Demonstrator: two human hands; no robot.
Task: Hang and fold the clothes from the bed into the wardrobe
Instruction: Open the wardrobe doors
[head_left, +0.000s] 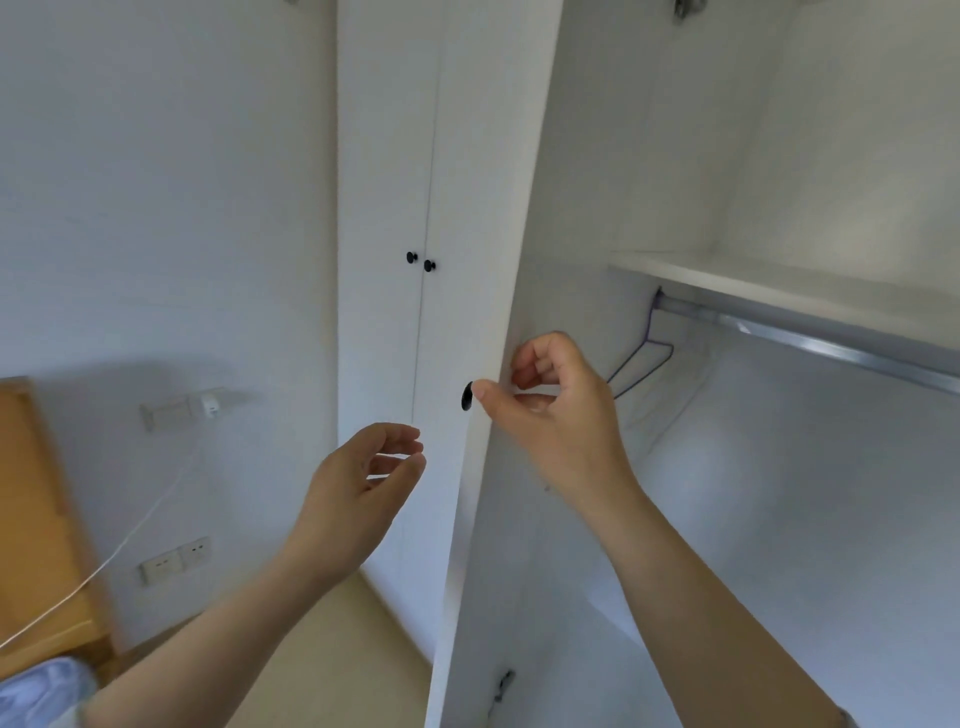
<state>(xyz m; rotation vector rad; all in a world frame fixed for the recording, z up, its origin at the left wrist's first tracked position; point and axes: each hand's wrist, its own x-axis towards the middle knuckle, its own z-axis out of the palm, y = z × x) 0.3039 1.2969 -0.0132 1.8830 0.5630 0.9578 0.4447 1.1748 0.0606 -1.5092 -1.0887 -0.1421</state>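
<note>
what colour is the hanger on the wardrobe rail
Purple: a thin wire hanger at the left end of the metal rail, seen in the head view.

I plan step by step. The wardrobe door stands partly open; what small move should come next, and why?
Probably swing the door wider with the right hand: its thumb sits at the black knob, fingers curled behind the door's edge. That frees the way to the purple hanger.

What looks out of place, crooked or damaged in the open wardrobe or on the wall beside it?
Nothing stands out. The door stands open and looks intact, the shelf and rail look straight, and one purple hanger hangs at the rail's left end. A white cable droops from the wall charger.
</note>
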